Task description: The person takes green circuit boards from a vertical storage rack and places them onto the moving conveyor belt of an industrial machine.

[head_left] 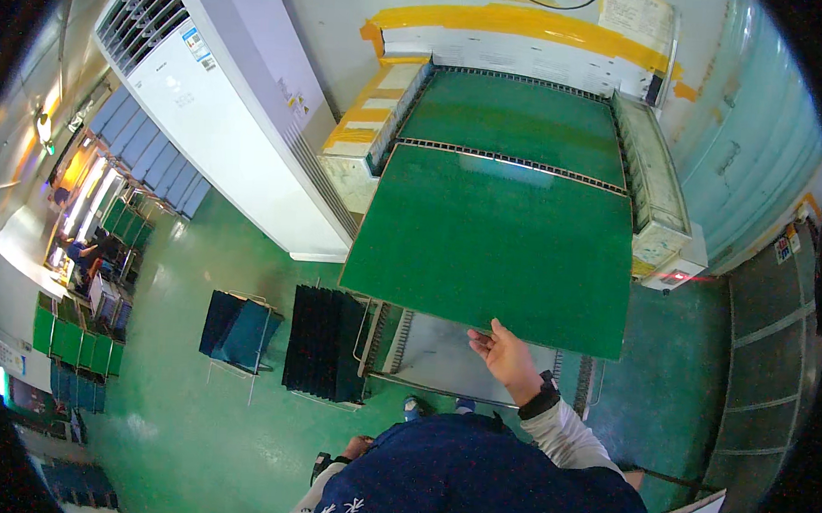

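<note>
A large green panel (pixel 494 242) lies tilted, its far edge at a row of black rollers (pixel 516 158) and its near edge over a metal rack (pixel 444 350). Another green sheet (pixel 518 114) rests behind it, between the side housings of the conveyor. At the panel's near edge is my right hand (pixel 509 360), fingers apart and thumb by the edge; it does not visibly grip the panel. My left hand (pixel 359 448) hangs low beside my body, its fingers mostly hidden.
Left of the metal rack stand a rack of dark panels (pixel 320 344) and a smaller rack (pixel 240 332). A tall white air conditioner (pixel 225 111) leans into view at left. Grey framed panels (pixel 769 355) line the right side. Further racks and a seated person (pixel 81 251) are far left.
</note>
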Demonstrator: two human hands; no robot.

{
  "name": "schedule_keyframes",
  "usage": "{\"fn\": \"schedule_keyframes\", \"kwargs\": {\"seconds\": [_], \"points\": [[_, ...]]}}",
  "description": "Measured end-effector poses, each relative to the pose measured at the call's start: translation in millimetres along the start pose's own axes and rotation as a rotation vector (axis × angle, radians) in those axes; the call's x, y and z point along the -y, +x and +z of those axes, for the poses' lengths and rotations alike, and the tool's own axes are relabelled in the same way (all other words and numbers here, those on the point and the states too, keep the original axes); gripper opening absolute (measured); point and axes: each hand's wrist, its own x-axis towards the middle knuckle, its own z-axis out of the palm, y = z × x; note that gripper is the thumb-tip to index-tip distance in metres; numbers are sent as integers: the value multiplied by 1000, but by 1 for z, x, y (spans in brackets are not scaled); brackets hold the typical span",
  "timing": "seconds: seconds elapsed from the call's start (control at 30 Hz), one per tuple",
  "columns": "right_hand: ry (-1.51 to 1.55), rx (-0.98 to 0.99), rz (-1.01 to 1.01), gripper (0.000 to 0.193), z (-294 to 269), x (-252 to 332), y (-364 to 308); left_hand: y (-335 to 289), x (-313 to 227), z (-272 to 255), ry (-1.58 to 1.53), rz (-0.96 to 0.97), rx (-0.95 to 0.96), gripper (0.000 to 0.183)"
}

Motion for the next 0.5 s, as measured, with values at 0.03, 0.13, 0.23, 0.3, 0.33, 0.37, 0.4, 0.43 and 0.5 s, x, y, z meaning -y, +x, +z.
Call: {"fn": "schedule_keyframes", "kwargs": {"seconds": [0.03, 0.13, 0.23, 0.3, 0.33, 0.37, 0.4, 0.43, 0.5], "points": [[8, 13, -12, 15, -2, -1, 1, -2, -5, 0, 31, 7, 32, 28], [6, 13, -6, 16, 8, 1, 1, 0, 13, 4, -366, -23, -19, 26], [-33, 11, -31, 18, 6, 6, 5, -1, 6, 1, -71, -16, -30, 26], [-15, 3, -42, 18, 7, 6, 9, -6, 5, 1, 45, 12, -63, 26], [3, -10, -58, 17, 7, 6, 10, -9, 5, 2, 163, 40, -90, 27], [3, -7, -54, 17, 7, 7, 11, -13, 4, 3, 161, 38, -94, 27], [-4, 6, -74, 18, 7, 8, 11, -17, 3, 5, 86, 7, -96, 28], [-10, 18, -95, 18, 7, 8, 12, -20, 1, 5, 12, -23, -98, 28], [-14, 6, -83, 18, 8, 10, 14, -21, 0, 6, 49, -17, -89, 29]]}}
